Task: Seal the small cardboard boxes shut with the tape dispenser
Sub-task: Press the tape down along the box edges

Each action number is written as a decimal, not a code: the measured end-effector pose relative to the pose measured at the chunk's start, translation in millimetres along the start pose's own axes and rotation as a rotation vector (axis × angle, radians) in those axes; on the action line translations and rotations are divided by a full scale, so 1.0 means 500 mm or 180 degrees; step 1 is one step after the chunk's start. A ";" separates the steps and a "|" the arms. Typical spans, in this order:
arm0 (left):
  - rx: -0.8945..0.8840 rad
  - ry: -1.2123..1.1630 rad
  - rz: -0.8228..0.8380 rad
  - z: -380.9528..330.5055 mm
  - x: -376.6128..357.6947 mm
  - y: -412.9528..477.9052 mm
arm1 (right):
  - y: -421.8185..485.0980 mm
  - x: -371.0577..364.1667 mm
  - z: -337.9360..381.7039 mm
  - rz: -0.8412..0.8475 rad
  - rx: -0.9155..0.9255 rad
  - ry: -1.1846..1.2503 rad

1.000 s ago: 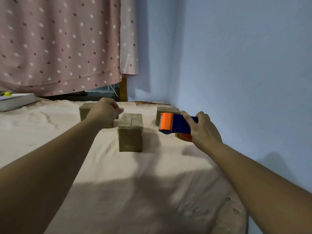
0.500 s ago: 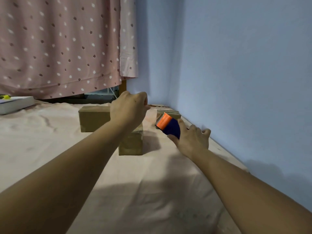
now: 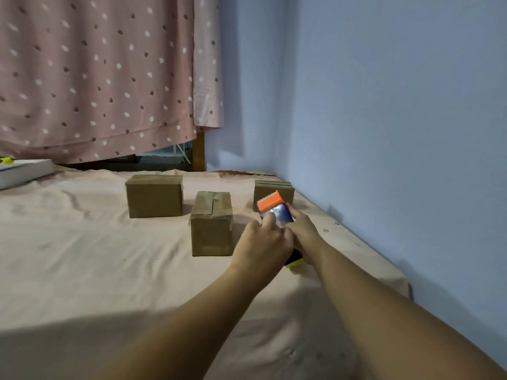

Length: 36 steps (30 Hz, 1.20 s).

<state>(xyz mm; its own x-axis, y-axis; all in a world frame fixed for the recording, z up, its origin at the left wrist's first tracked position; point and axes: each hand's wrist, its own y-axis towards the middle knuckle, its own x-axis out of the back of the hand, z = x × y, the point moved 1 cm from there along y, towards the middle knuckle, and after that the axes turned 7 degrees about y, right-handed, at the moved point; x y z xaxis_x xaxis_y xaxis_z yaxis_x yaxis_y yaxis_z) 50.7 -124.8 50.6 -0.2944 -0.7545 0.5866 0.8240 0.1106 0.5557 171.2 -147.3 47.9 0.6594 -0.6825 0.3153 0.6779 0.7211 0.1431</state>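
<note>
We hold the tape dispenser (image 3: 275, 213) above the bed (image 3: 96, 256), at the right of the scene, near the wall (image 3: 384, 133). Its orange toothed head points up and away.

1. Right hand (image 3: 304, 234): the grip is closed round the handle of the tape dispenser.
2. Left hand (image 3: 263, 246): the fingers are curled, and one reaches the blue body just below the orange head. The view is blurred here, so we cannot tell whether this grip pinches the tape end or only touches the body.
3. Boxes: three stand on the bed. The middle box (image 3: 211, 224) is just left of the hands and carries tape along its top seam. The far left box (image 3: 154, 197) stands apart from it. The far right box (image 3: 263, 189) sits by the wall, partly hidden behind the dispenser.

Step in hand, as we judge it: we are preparing the tape end between boxes. No tape is being laid on a box.

The next move calls for a free tape end. We then bring the head down onto one edge of an unsealed box, steady that box with the left hand and draw the dispenser along the seam.
</note>
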 end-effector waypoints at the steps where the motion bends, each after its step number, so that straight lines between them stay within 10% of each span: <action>1: 0.0089 -0.0166 0.0015 -0.014 -0.011 -0.001 | 0.006 0.006 0.000 0.0143 -0.0086 0.0237; 17: 0.1325 -0.1062 -0.0036 -0.128 -0.080 0.004 | 0.030 0.016 -0.023 0.0354 -0.0629 0.1169; 28: 0.1353 -0.0933 0.0098 -0.164 -0.086 -0.030 | 0.046 -0.002 -0.021 0.0176 -0.0276 0.0324; 36: 0.1387 -0.0988 -0.0388 -0.112 -0.101 -0.044 | 0.076 -0.007 -0.006 -0.0153 0.0316 -0.1948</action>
<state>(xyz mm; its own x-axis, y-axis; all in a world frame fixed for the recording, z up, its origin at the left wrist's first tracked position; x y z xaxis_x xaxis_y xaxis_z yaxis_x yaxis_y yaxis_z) 74.6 -125.0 -24.2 -0.5585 -0.5595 0.6124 0.5175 0.3419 0.7844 195.5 -117.8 49.6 0.3030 -0.5435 0.7828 0.6494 0.7190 0.2478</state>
